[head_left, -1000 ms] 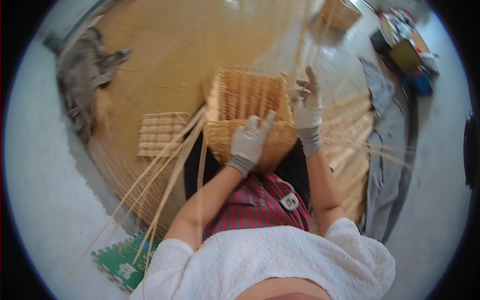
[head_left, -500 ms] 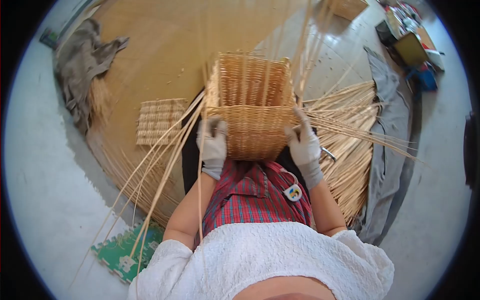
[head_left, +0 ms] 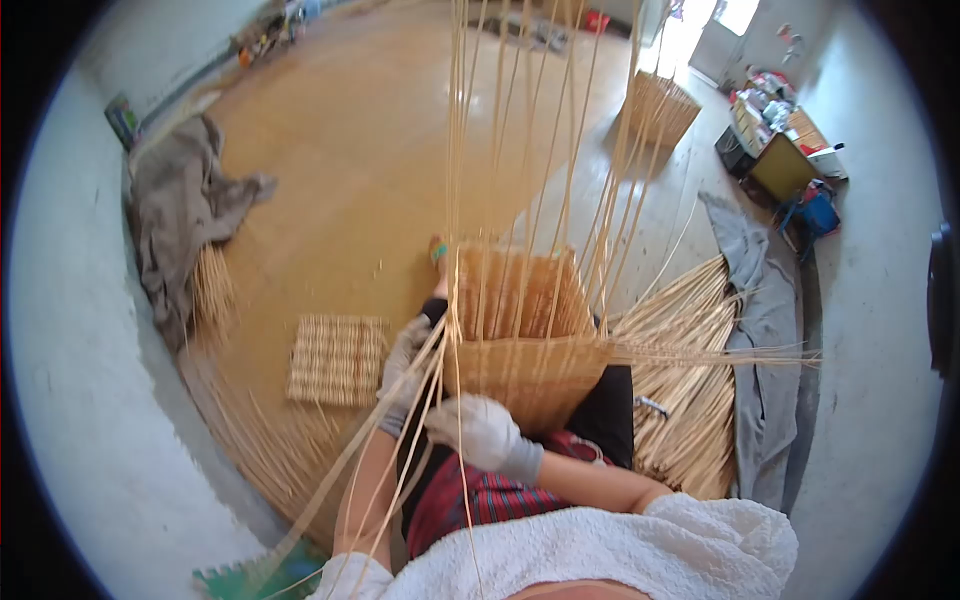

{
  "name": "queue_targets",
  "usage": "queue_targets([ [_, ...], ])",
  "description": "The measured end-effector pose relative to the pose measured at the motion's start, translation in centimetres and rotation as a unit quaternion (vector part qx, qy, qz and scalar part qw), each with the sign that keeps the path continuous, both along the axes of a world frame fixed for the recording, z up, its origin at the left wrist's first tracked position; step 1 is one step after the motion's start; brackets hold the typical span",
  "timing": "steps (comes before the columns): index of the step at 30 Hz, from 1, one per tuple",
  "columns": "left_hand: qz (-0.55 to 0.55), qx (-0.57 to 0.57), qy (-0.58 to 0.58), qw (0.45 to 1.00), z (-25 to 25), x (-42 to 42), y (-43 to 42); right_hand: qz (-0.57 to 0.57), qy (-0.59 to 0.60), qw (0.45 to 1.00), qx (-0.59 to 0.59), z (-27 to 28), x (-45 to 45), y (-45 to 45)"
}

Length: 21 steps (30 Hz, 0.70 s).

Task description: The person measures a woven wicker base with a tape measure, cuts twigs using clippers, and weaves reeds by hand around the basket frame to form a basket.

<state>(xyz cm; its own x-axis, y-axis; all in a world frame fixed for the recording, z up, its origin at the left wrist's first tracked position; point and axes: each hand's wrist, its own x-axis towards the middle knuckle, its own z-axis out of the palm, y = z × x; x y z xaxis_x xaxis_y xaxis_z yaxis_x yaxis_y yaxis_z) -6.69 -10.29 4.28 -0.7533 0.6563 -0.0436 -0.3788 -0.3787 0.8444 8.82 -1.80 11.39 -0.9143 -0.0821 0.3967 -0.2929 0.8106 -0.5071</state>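
A woven wicker basket (head_left: 520, 375) rests tilted on my lap, its opening facing up and away. Long strands (head_left: 568, 110) stand up from its rim, while another bundle (head_left: 425, 372) fans from the left corner down towards me. My left hand (head_left: 402, 362), in a whitish glove, is beside that corner, fingers curled and partly hidden behind the bundle; what it grips is unclear. Across the front of the basket reaches my gloved right hand (head_left: 478, 432), its fingers closed on strands at the lower left. More strands (head_left: 700, 355) stick out from the right corner.
A flat woven panel (head_left: 337, 360) lies on the floor to the left. Piles of loose strands (head_left: 690, 400) lie at right, beside a grey cloth (head_left: 765, 340). Another cloth (head_left: 180, 210) is at far left. A second basket (head_left: 660, 108) stands farther back, near a cluttered box (head_left: 790, 165).
My right hand has left the basket's right side and crossed to the strands at left. The left hand remains near the left side. The view has tilted up, showing more of the room.
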Motion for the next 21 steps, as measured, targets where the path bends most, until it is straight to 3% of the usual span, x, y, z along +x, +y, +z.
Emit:
queue_targets([
  [3, -0.148, -0.092, 0.178, 0.969, 1.0, -3.2, 0.4, -0.015, 0.006, 1.000, -0.024, 0.2, 2.1, 1.7],
  [5, -0.266, -0.052, 0.196, 0.942, -0.4, -5.9, 0.9, -0.060, 0.003, 0.998, -0.036, 0.2, 3.9, 3.1],
  [7, -0.280, -0.075, 0.188, 0.938, 0.4, -5.7, 0.9, -0.111, 0.027, 0.986, -0.120, -1.0, 5.2, 5.7],
  [8, -0.265, -0.105, 0.205, 0.936, 0.5, -5.4, 0.9, -0.182, 0.054, 0.960, -0.208, -4.6, 5.1, 7.5],
  [9, -0.247, -0.132, 0.224, 0.934, 0.6, -5.2, 1.3, -0.215, 0.013, 0.794, -0.568, -4.7, 5.0, 8.7],
  [10, -0.207, -0.104, 0.198, 0.952, -0.5, -4.4, 1.9, -0.304, -0.050, 0.732, -0.607, -4.7, 4.3, 10.9],
  [11, -0.209, -0.103, 0.198, 0.952, -1.0, -3.3, 2.1, -0.305, -0.049, 0.732, -0.607, -5.0, 3.9, 11.2],
  [13, -0.099, -0.081, 0.196, 0.972, -1.6, -2.0, 2.9, -0.340, 0.030, 0.704, -0.623, -5.4, 2.4, 11.6],
  [14, -0.096, -0.080, 0.195, 0.973, -1.5, -1.6, 3.4, -0.336, 0.069, 0.754, -0.561, -3.1, 1.1, 10.4],
  [16, -0.022, -0.064, 0.220, 0.973, -1.2, -0.4, 3.9, -0.220, 0.171, 0.887, -0.369, -0.7, -2.8, 10.8],
  [17, 0.015, -0.057, 0.232, 0.971, -1.0, 0.2, 4.0, -0.215, 0.189, 0.939, -0.193, 1.9, -5.3, 11.2],
  [18, 0.044, -0.053, 0.280, 0.958, -0.7, 0.5, 4.1, -0.201, 0.202, 0.958, -0.012, 4.6, -7.7, 11.3],
  [19, 0.042, -0.057, 0.281, 0.957, -0.9, 0.6, 4.1, -0.229, 0.088, 0.969, 0.019, 6.2, -9.9, 10.9],
  [20, 0.033, -0.028, 0.186, 0.982, -1.0, 0.7, 4.1, -0.253, -0.027, 0.966, 0.051, 6.9, -11.0, 10.4],
  [21, 0.024, 0.001, 0.090, 0.996, -1.2, 0.6, 3.9, -0.252, -0.026, 0.966, 0.045, 6.5, -10.6, 10.3],
])
